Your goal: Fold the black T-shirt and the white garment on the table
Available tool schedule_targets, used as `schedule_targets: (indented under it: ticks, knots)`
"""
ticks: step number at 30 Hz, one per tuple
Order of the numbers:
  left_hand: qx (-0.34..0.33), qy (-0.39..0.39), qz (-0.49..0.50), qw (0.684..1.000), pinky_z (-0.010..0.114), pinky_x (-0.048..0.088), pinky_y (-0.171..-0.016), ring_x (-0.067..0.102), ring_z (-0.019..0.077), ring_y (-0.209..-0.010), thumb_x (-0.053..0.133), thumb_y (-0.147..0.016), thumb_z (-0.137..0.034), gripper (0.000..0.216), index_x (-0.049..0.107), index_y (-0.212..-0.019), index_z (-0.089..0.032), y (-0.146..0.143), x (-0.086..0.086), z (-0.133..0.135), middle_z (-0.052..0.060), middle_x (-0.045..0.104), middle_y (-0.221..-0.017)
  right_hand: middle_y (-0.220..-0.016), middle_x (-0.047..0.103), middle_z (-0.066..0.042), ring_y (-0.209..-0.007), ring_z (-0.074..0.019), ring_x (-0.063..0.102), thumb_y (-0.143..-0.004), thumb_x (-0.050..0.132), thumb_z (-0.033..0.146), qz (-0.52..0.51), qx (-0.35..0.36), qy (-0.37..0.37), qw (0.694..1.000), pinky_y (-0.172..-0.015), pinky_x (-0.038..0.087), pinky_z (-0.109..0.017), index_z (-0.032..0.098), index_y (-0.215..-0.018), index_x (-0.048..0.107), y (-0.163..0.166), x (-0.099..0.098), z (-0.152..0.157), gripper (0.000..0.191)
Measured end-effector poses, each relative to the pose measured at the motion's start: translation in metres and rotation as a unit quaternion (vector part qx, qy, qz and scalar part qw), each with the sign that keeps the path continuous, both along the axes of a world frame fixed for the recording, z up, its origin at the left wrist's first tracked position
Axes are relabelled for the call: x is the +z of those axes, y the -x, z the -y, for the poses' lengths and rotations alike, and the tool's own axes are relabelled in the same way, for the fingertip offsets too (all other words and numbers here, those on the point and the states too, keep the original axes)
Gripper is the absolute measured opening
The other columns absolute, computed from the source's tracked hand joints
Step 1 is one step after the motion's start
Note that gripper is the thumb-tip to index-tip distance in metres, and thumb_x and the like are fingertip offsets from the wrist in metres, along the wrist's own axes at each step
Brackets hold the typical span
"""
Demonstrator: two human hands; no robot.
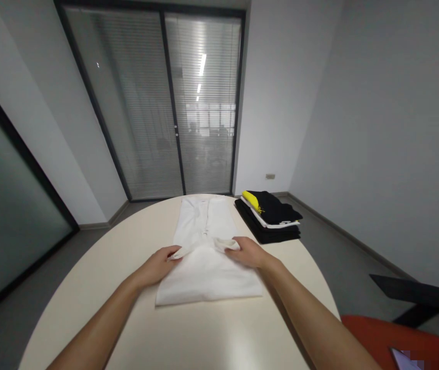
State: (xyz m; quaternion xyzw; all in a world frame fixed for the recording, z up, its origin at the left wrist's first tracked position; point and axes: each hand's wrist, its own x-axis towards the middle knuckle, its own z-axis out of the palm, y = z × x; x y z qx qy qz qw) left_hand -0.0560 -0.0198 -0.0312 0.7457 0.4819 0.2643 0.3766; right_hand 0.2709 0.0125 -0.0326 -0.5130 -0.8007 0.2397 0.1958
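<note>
A white buttoned shirt (pixel 207 275) lies partly folded on the pale round table, its button strip running toward the far edge. Its lower part is doubled over, with a straight fold nearest me. My left hand (pixel 161 264) pinches the fabric at the left side of the shirt. On the other side, my right hand (pixel 248 252) grips a raised, rolled bit of the same cloth. Both hands are closed, at about the middle of the shirt's length.
At the table's (pixel 134 329) right far edge sits a stack of folded clothes (pixel 277 234), black and white with a yellow piece on top. A red chair (pixel 392 334) with a black armrest (pixel 415 293) stands at the right. Glass doors (pixel 150 113) with blinds close off the back.
</note>
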Motion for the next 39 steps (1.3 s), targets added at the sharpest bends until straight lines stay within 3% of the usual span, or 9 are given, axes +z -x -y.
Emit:
schedule_targets:
  ticks: [4,8,11,15,19,23,29,32,39]
  knots:
    - [-0.065,0.073,0.005,0.995,0.029,0.050,-0.085,0.065,0.0276,-0.103,0.068,-0.079,-0.045,0.041,0.074,-0.108,-0.016,0.003,0.021,0.011,0.006,0.075,-0.107,-0.098,0.075,-0.007,-0.088,-0.0246,0.066,-0.081,0.066,0.044,-0.026,0.064,0.119,0.990,-0.073,0.047,-0.028,0.015,-0.096,0.073,-0.013,0.016,0.012,0.033]
    - [-0.118,0.127,-0.043,0.984,0.025,0.048,-0.069,0.066,0.0229,-0.084,0.064,-0.083,-0.049,0.037,0.074,-0.096,-0.015,0.012,0.026,0.016,0.004,0.076,-0.095,-0.100,0.074,-0.004,-0.088,-0.0230,0.066,-0.078,0.071,0.043,-0.044,0.127,0.194,0.972,-0.073,0.048,-0.026,0.016,-0.098,0.072,-0.024,0.021,0.024,0.034]
    - [-0.060,0.104,-0.015,0.993,0.025,0.046,-0.062,0.064,0.0210,-0.074,0.060,-0.086,-0.054,0.043,0.073,-0.088,-0.013,0.014,0.019,0.014,0.004,0.074,-0.086,-0.092,0.073,-0.004,-0.080,-0.0202,0.063,-0.083,0.066,0.043,-0.084,0.096,0.126,0.984,-0.070,0.047,-0.026,0.015,-0.092,0.070,-0.023,0.015,0.024,0.030]
    - [0.075,0.011,0.095,0.993,0.027,0.048,-0.070,0.065,0.0229,-0.081,0.057,-0.087,-0.057,0.049,0.071,-0.099,-0.012,0.005,0.000,0.002,0.006,0.074,-0.092,-0.088,0.069,-0.006,-0.078,-0.0186,0.059,-0.092,0.055,0.046,-0.136,-0.002,-0.040,0.990,-0.071,0.046,-0.027,0.015,-0.095,0.065,-0.012,0.002,0.009,0.033]
    - [0.070,-0.004,0.088,0.994,0.028,0.049,-0.071,0.065,0.0246,-0.085,0.057,-0.085,-0.057,0.052,0.071,-0.104,-0.011,-0.002,-0.014,-0.007,0.007,0.074,-0.093,-0.088,0.068,-0.008,-0.079,-0.0199,0.059,-0.091,0.054,0.041,-0.065,-0.005,-0.071,0.995,-0.074,0.046,-0.029,0.016,-0.090,0.064,-0.007,-0.008,-0.003,0.027]
    - [0.038,0.045,0.019,0.998,0.027,0.047,-0.065,0.063,0.0234,-0.078,0.057,-0.085,-0.052,0.047,0.072,-0.096,-0.010,0.005,-0.006,-0.005,0.007,0.074,-0.089,-0.086,0.070,-0.006,-0.076,-0.0193,0.061,-0.083,0.061,0.034,-0.045,0.040,0.008,0.998,-0.069,0.046,-0.027,0.015,-0.089,0.067,-0.014,-0.003,0.000,0.021]
    - [-0.138,0.133,-0.047,0.980,0.024,0.046,-0.066,0.064,0.0203,-0.077,0.064,-0.080,-0.038,0.026,0.073,-0.091,-0.016,0.011,0.021,0.017,0.002,0.074,-0.090,-0.099,0.075,-0.007,-0.089,-0.0248,0.068,-0.074,0.074,0.042,-0.083,0.098,0.255,0.958,-0.075,0.051,-0.028,0.014,-0.095,0.073,-0.029,0.026,0.016,0.035]
    - [-0.175,0.152,-0.010,0.973,0.025,0.048,-0.073,0.065,0.0214,-0.085,0.066,-0.080,-0.039,0.028,0.073,-0.097,-0.018,0.009,0.025,0.022,0.002,0.074,-0.098,-0.102,0.075,-0.008,-0.092,-0.0255,0.068,-0.074,0.074,0.046,-0.102,0.090,0.269,0.954,-0.076,0.052,-0.028,0.014,-0.096,0.074,-0.032,0.027,0.019,0.039]
    - [0.044,0.045,0.059,0.996,0.028,0.046,-0.064,0.063,0.0219,-0.076,0.057,-0.086,-0.055,0.047,0.069,-0.092,-0.011,0.004,0.001,0.005,0.008,0.073,-0.089,-0.095,0.072,-0.009,-0.085,-0.0237,0.064,-0.085,0.060,0.049,-0.197,-0.027,0.061,0.978,-0.072,0.051,-0.030,0.011,-0.098,0.068,-0.025,-0.011,0.000,0.041]
